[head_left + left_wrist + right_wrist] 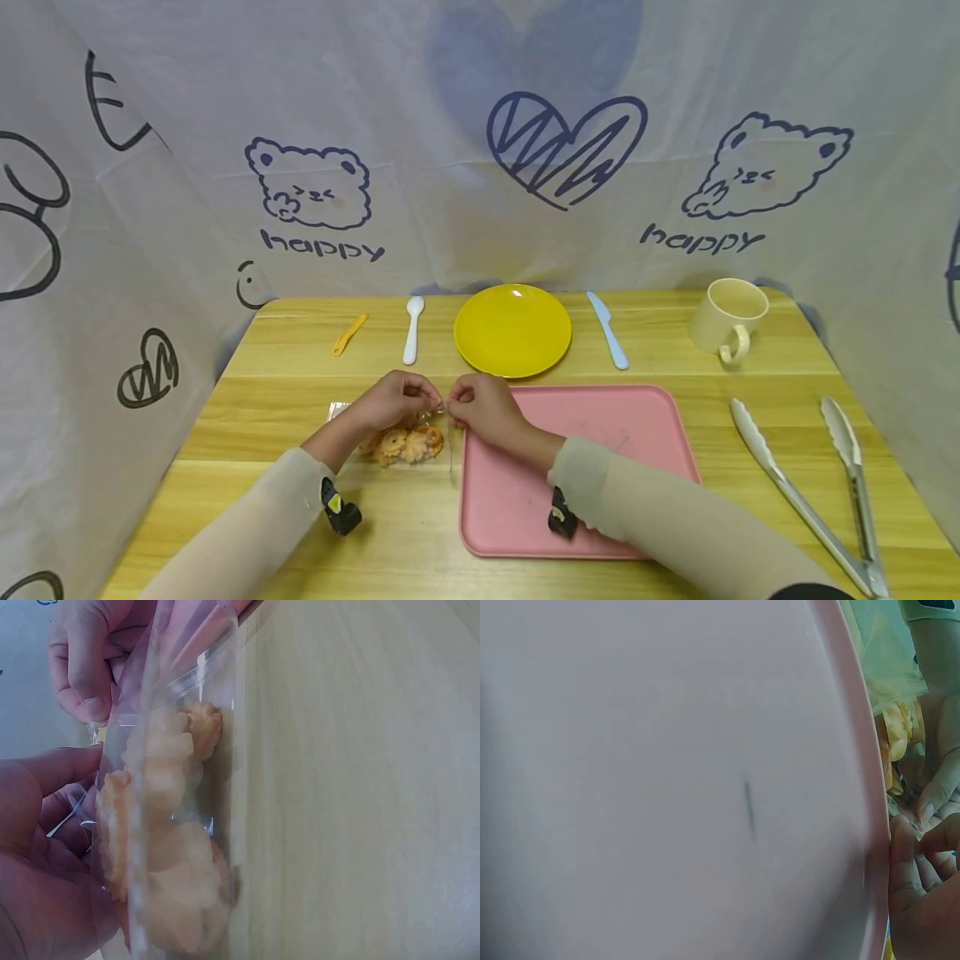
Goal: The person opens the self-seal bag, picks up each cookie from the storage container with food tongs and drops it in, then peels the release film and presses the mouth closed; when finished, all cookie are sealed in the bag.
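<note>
A clear plastic bag of flower-shaped cookies is on the wooden table, left of the pink tray. My left hand pinches the bag's edge between thumb and fingertips. Close beside it, my right hand pinches the same edge over the tray's left rim. Through the see-through film, the golden cookies show in the left wrist view. In the right wrist view, the fingertips of both hands nearly meet at the bag. Whether the bag is torn I cannot tell.
A yellow plate stands behind the tray, between a white spoon and a light blue knife. Farther left lies a small yellow-orange utensil. A cream mug and metal tongs are on the right.
</note>
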`<state>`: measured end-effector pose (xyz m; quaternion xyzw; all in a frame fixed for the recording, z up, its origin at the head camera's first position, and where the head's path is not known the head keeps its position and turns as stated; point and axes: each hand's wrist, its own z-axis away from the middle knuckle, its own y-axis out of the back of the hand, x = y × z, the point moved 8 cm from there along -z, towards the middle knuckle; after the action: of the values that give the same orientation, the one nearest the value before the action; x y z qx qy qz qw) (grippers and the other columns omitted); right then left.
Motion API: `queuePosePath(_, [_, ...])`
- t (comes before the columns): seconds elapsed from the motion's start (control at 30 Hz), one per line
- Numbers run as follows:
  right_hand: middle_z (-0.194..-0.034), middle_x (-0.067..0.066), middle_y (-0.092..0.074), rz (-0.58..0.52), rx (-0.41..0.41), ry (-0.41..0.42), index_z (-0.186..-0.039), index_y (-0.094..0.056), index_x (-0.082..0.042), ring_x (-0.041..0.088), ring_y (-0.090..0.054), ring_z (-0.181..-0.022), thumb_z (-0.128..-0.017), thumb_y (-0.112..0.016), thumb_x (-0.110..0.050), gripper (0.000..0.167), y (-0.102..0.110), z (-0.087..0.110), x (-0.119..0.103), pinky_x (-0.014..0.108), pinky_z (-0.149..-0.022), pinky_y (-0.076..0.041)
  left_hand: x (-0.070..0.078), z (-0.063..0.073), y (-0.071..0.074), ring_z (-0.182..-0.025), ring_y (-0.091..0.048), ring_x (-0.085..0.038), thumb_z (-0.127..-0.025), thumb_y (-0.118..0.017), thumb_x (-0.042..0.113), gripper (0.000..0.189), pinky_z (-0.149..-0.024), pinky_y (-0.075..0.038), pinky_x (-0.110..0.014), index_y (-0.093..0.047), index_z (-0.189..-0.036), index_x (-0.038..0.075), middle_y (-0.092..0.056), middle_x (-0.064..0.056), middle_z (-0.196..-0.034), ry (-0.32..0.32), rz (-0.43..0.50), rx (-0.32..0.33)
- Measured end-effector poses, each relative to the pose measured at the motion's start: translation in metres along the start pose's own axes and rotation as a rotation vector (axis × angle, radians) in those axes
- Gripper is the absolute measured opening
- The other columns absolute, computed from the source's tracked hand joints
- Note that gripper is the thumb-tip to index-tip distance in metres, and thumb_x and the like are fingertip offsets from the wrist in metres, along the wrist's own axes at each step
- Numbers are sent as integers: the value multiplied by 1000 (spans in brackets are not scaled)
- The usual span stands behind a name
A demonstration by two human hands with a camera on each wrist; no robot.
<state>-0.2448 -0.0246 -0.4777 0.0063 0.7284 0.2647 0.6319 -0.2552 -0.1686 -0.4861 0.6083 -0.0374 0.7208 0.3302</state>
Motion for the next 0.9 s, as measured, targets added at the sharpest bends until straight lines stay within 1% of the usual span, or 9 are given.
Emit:
queuePosePath(0.2, [-78,17,-74,-106,-5,-22,-86,-71,2,24,-73,-67,-94,-71,2,8,-1,3,3,23,-60,-60,-2,-2,-1,-58,-41,-11,-101,-63,4,17,-53,-37,-23,-71,-106,-10,-72,-17,-89,-17,6,-6])
queuePosePath(0.37, [-80,18,-74,-140,-22,-36,-88,-71,2,22,-73,-69,-94,-70,2,6,0,4,8,23,-62,-61,-4,-2,-1,-58,-41,-11,-102,-61,3,16,-53,-38,-22,-71,-105,-9,-72,-13,-87,-19,8,1])
queuePosePath(0.47, [-82,17,-75,-130,-45,-35,-89,-72,0,20,-73,-72,-95,-69,0,6,0,5,8,22,-63,-60,-6,-2,-1,-60,-42,-11,-101,-61,2,16,-54,-39,-21,-72,-104,-9,-72,-15,-88,-16,-9,17])
queuePosePath(0.53, [-83,16,-75,-112,-57,-17,-90,-73,1,20,-73,-74,-96,-69,0,7,1,6,7,22,-65,-59,-5,-2,0,-62,-44,-12,-101,-61,2,15,-56,-40,-21,-72,-104,-9,-73,-17,-90,-19,-20,24])
queuePosePath(0.67, [-87,8,-76,-31,-43,29,-91,-76,-2,13,-69,-80,-95,-71,-3,6,5,8,6,22,-72,-56,-4,-1,-1,-67,-49,-14,-101,-62,3,15,-60,-45,-22,-71,-104,-8,-73,-17,-93,-34,-43,33])
queuePosePath(0.73, [-89,3,-75,-7,-30,38,-92,-77,-4,9,-66,-82,-94,-72,-5,6,8,9,6,23,-76,-56,-3,-1,-1,-69,-50,-14,-102,-62,4,14,-62,-46,-23,-71,-103,-7,-72,-16,-92,-40,-56,44])
queuePosePath(0.83, [-90,0,-75,-5,-27,23,-92,-78,-6,8,-64,-84,-95,-73,-7,5,10,13,7,25,-78,-55,-5,-1,-2,-67,-49,-14,-102,-61,4,14,-60,-46,-23,-72,-103,-5,-71,-13,-91,-33,-47,67])
queuePosePath(0.9, [-90,0,-74,-22,-37,4,-93,-78,-6,9,-63,-83,-95,-73,-8,6,12,16,7,25,-77,-55,-7,0,-3,-66,-49,-14,-102,-62,4,13,-59,-45,-22,-72,-102,-4,-71,-13,-90,-33,-45,85])
